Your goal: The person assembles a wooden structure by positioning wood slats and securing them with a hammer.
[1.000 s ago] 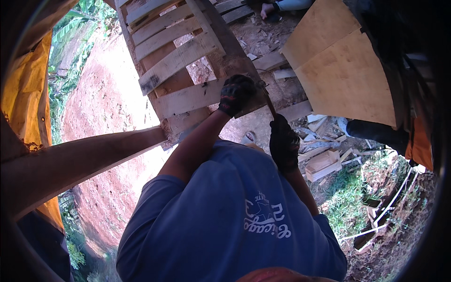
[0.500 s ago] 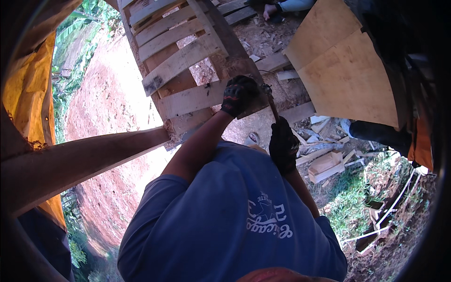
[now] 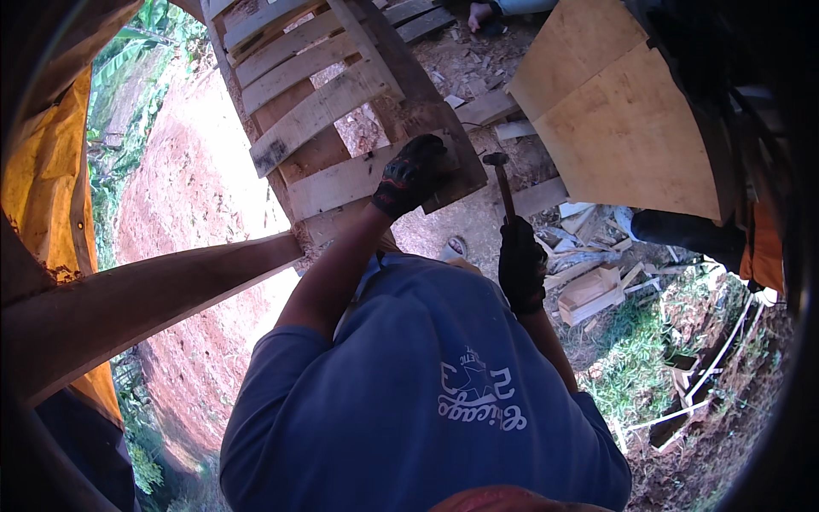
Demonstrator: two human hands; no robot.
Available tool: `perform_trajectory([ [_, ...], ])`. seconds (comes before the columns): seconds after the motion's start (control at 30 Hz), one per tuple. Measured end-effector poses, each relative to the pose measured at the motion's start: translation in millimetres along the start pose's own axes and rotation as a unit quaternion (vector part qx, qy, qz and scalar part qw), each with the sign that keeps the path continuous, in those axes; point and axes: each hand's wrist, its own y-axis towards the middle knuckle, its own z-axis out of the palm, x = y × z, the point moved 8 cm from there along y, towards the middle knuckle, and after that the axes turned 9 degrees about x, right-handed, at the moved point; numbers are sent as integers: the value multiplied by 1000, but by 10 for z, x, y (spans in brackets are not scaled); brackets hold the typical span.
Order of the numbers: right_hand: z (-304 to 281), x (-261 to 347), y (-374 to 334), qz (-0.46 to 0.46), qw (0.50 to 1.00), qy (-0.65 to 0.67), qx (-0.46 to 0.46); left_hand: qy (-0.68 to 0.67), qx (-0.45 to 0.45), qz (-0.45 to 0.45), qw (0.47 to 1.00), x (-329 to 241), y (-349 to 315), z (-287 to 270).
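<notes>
My right hand, in a dark glove, is wrapped round the handle of a hammer. The hammer points away from me, its metal head up beside the bench's right edge and apart from the wood. On the near end of a pale wooden slat rests my left hand, gloved in black with red marks. Its fingers are curled in near the slat's right end; anything between them is hidden. That slat lies across a wooden bench, where several similar slats form a row with gaps.
A large plywood panel leans at the right. Wood scraps are heaped below it. A thick beam juts in from the left, beside an orange tarp. Another person's hand shows at the far top.
The hammer head has moved right, away from my left hand, with my right hand still round the handle. My left hand has shifted slightly left along the slat.
</notes>
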Motion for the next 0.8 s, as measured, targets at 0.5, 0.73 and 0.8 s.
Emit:
perform_trajectory([
  [0.5,12,178,169,-45,999,18,6,154,284,-155,934,272,-178,-524],
  [0.73,-115,404,204,-97,994,8,-51,170,304,-186,919,135,-113,-638],
  [0.8,-130,400,142,-95,993,1,-68,156,320,-206,911,110,-124,-613],
])
